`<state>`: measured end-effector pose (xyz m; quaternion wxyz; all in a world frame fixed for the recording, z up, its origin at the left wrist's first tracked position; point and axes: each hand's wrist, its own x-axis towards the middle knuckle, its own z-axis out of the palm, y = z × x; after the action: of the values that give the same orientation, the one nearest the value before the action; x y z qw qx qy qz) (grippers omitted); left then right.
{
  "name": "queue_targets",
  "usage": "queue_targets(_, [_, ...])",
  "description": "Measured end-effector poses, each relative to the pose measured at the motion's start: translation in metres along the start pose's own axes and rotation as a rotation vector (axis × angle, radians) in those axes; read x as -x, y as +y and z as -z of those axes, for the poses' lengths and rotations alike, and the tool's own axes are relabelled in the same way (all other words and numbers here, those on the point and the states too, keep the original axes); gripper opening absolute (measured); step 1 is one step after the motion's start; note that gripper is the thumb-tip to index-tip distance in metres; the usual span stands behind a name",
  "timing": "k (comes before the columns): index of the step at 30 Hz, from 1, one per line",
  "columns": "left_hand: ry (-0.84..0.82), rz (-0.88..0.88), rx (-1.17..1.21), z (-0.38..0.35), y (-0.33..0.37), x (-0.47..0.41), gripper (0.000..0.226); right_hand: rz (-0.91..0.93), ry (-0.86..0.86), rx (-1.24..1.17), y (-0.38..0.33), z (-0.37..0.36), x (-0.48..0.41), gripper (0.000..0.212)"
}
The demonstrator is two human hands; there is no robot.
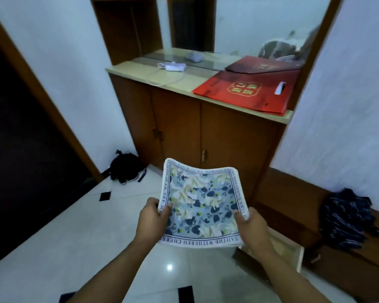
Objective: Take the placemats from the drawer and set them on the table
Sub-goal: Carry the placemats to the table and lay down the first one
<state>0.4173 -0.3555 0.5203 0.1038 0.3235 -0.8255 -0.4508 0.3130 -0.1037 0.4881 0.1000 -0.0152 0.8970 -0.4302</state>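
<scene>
A square placemat (202, 202) with a blue and cream flower print and a lettered border hangs in the air in front of me, its far edge curling up. My left hand (152, 219) grips its left edge, thumb on top. My right hand (251, 226) grips its right edge the same way. Below my right hand an open wooden drawer (293, 251) sticks out of a low cabinet at the lower right. No table is in view.
A brown cabinet (197, 127) with closed doors stands ahead; its beige top (184, 80) carries a red paper bag (249, 92) and a white device (173, 66) with a cable. A black bag (126, 166) lies on the white floor. A dark striped cloth (348, 217) rests on the low cabinet.
</scene>
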Motion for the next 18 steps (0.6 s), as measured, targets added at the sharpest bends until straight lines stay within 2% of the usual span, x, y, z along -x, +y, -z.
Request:
queue_targets(9, [0.348,0.152,0.085,0.166,-0.052,0.017,0.023,0.262,-0.231,-0.037,-0.158,-0.099,0.020,0.018])
queue_targets(18, [0.788,0.409,0.159,0.289,-0.108,0.051,0.019,0.595,-0.623,-0.017,-0.301,-0.256,0.031,0.015])
